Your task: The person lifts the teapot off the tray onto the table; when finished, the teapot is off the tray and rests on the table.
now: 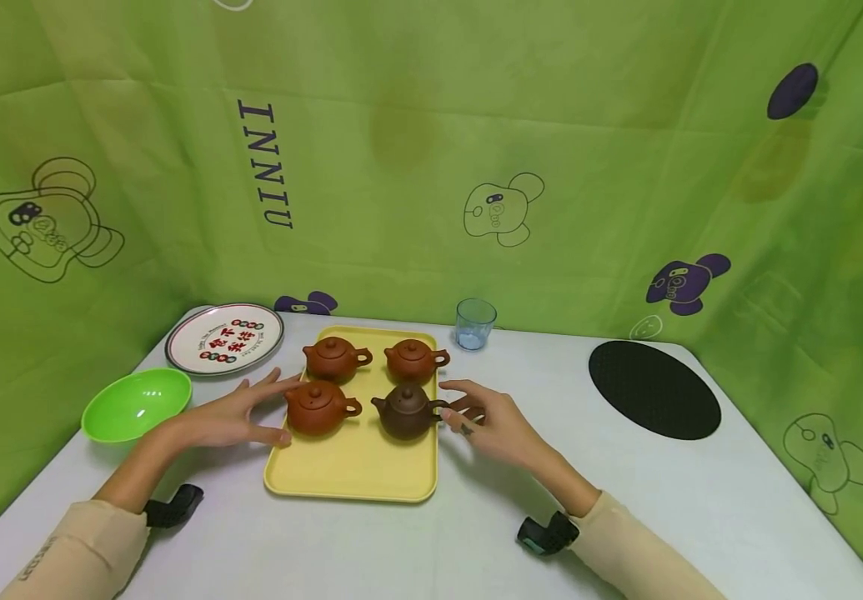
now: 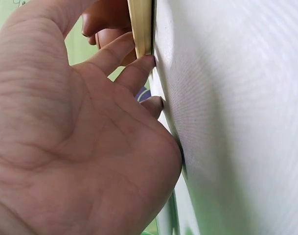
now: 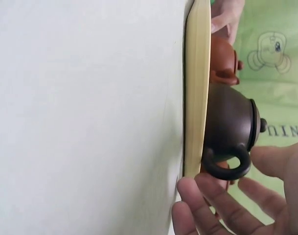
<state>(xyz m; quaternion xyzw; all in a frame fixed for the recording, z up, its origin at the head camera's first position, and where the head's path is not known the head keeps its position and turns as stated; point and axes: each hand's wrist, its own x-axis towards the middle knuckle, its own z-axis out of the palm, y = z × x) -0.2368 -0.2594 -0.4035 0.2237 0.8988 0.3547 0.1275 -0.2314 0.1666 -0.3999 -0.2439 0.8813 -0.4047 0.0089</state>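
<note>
The yellow tray is set on the white bench, between the fingers of the left hand and the fingers of the right hand. The left fingers are spread wide, and the tray's side is touched by them. The front red teapot is placed just beside them. The right fingers are held apart with nothing gripped, and the dark teapot is placed close by, its handle turned toward them. Farther from the fingers, two back teapots are seen.
</note>
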